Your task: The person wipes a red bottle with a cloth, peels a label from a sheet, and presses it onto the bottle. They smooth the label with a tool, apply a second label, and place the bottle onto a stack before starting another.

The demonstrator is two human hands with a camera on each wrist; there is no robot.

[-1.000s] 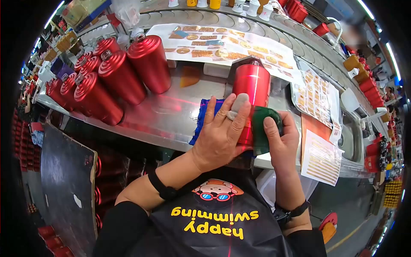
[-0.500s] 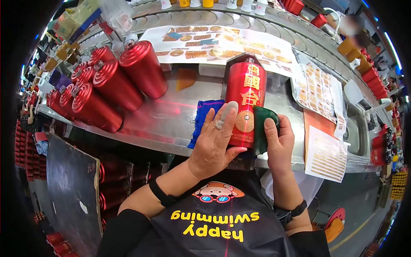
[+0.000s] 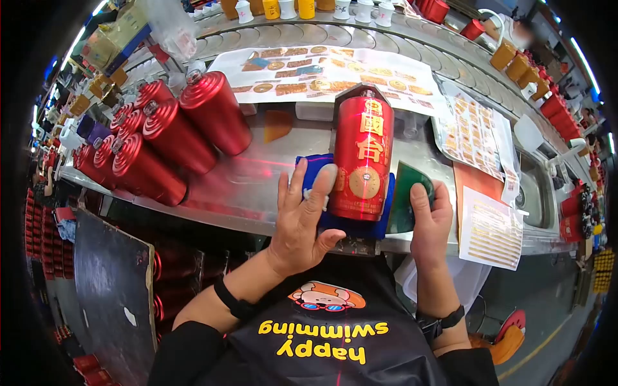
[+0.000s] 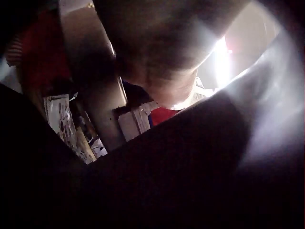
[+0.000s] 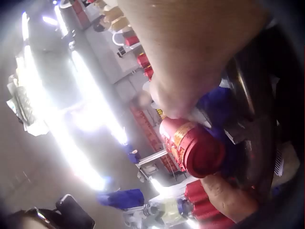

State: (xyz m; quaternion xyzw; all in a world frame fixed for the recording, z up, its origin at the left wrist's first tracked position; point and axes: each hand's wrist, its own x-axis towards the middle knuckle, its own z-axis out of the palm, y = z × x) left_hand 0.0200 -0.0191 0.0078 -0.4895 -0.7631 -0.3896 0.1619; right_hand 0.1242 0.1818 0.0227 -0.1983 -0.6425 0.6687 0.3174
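Observation:
In the head view a red bottle with gold characters and a round gold emblem lies on a blue cloth, its neck in a dark angular holder. My left hand is beside the bottle's left side, fingers straight and thumb spread, with a pale cover on one finger. My right hand pinches a thin green flexible scraper between thumb and fingers, just right of the bottle. The right wrist view shows the bottle's round base. Mostly dark, the left wrist view has the forearm across it.
Several plain red bottles stand at the left of the metal bench. Behind lies a white sheet of gold transfers; further transfer sheets lie to the right, before a sink. A curved conveyor runs along the back.
My left hand has drawn back leftward from the bottle, and my right hand with the green scraper has moved right, off its side. The bottle has turned so its gold lettering faces up.

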